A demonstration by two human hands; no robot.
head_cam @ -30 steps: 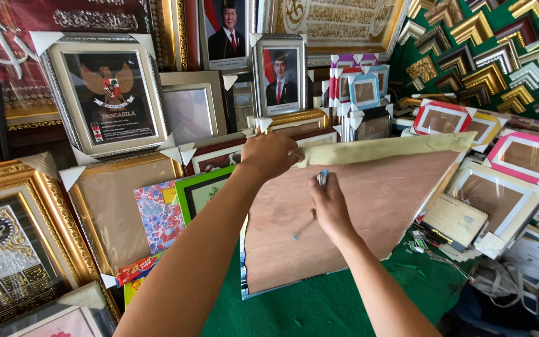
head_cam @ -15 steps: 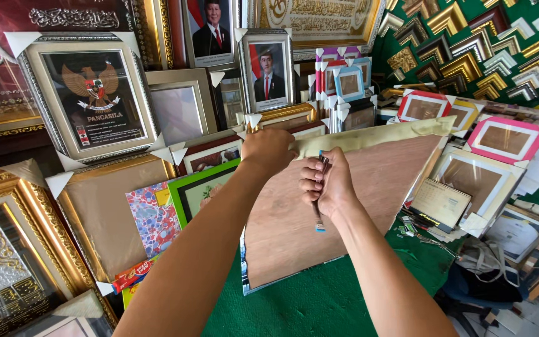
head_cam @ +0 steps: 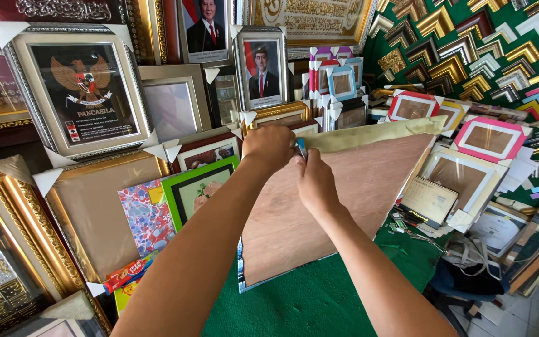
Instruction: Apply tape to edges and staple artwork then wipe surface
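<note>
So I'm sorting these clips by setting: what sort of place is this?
Most likely a picture-framing shop. Finished frames are stacked all around, a wall board of corner moulding samples hangs at upper right, and both hands, left hand and right hand, work on a frame's wooden backing board.

Silver frame with eagle emblem (head_cam: 82, 93): upper left, white card corner guards fitted. Two framed portraits of suited persons (head_cam: 261, 72): rear centre, upright. Ornate gold frame (head_cam: 7, 243): left edge. Green frame (head_cam: 194, 187) and marbled print (head_cam: 148, 215): leaning side by side, left of centre. Pink frames (head_cam: 491, 138): right, stacked flat. Frame corner samples (head_cam: 481, 50): hung on the green wall, upper right. Desk calendar (head_cam: 428, 200): right. Green table cloth (head_cam: 319, 306): bottom centre.
</note>
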